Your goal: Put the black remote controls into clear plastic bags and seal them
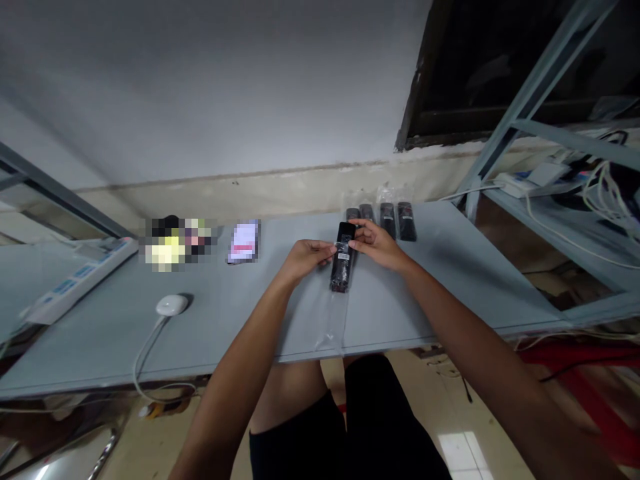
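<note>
Two grips share one object. My left grip (305, 257) and my right grip (377, 243) are both closed on a black remote (341, 273), which sits over the middle of the grey table (450, 280), somewhat toward its far side.

The left grip pinches the remote's left edge at about mid-length, between thumb and fingertips. The right grip closes on the right edge a little farther up, near the far end.

The remote's long axis runs from near to far, almost straight away from me, with the far end leaning slightly to my right. A small white label (343, 254) crosses its face between the two grips.

The remote sits in a clear plastic sleeve (334, 327) that lies along the same axis. The sleeve's empty length trails toward me and ends near the table's near edge. I cannot tell whether the remote rests on the table or is held just above it.

Four bagged remotes (387, 221) lie side by side at the far edge of the table, just beyond my right grip, with their long axes roughly parallel to the held one. To my left lie a white round device (171, 305), whose cable (145, 347) runs off the near edge, and a power strip (80, 273) set diagonally.
</note>
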`<state>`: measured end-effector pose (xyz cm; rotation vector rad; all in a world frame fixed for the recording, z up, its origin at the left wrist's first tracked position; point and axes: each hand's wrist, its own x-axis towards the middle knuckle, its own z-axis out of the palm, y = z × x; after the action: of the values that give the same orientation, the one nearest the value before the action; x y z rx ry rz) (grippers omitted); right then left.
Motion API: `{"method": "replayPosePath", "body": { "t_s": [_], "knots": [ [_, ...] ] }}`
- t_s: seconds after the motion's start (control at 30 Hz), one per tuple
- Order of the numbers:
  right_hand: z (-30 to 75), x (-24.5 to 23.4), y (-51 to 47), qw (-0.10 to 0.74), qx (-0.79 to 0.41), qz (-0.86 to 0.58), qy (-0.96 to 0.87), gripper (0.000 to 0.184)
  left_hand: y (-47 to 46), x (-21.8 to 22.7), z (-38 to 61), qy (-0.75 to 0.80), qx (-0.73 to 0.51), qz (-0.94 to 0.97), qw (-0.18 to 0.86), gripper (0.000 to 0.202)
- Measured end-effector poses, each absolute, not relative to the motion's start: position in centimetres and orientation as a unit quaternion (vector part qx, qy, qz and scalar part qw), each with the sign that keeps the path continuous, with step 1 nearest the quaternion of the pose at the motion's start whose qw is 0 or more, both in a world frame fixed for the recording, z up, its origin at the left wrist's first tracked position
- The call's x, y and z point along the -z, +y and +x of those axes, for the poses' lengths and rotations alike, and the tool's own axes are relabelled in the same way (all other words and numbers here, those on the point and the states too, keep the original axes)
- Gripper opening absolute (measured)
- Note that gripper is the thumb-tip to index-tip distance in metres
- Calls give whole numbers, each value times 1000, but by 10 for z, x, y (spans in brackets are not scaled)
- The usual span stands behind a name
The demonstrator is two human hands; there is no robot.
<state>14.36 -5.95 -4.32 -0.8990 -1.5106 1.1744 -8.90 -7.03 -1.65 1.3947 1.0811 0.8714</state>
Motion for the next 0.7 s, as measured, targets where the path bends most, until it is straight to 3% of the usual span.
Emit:
{"method": "replayPosePath", "body": {
  "t_s": [0.37, 0.7],
  "knots": [
    [142, 39, -66, 443, -492, -359, -658, 38, -72, 16, -77, 464, -412, 578, 530, 35],
    [138, 29, -76, 352, -425, -297, -779, 41, -77, 16, -70, 433, -407, 612, 522, 34]
  ]
}}
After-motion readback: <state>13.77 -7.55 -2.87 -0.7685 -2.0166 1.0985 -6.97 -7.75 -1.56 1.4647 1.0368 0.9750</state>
